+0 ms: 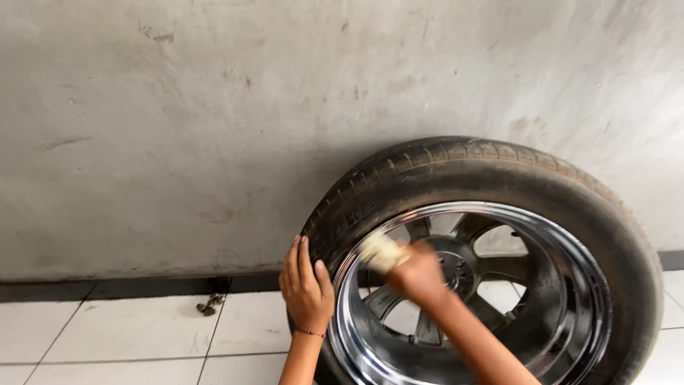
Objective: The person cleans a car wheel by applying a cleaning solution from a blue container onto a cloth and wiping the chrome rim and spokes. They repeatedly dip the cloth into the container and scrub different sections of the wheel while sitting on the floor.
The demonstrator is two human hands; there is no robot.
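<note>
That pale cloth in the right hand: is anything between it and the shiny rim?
Nothing visible. The right hand presses the pale cloth straight against the chrome rim, its motion blurred. The left hand rests on the tyre, off to the side.

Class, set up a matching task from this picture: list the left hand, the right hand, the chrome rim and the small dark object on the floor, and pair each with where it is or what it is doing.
Things:
1. left hand
2. right hand
3. chrome rim
4. small dark object

Places or states:
A. lies on the white tiles by the wall
B. rests flat on the black tyre
C. presses a pale cloth
D. shiny, inside the tyre

Pairs: 1-B, 2-C, 3-D, 4-A
</note>
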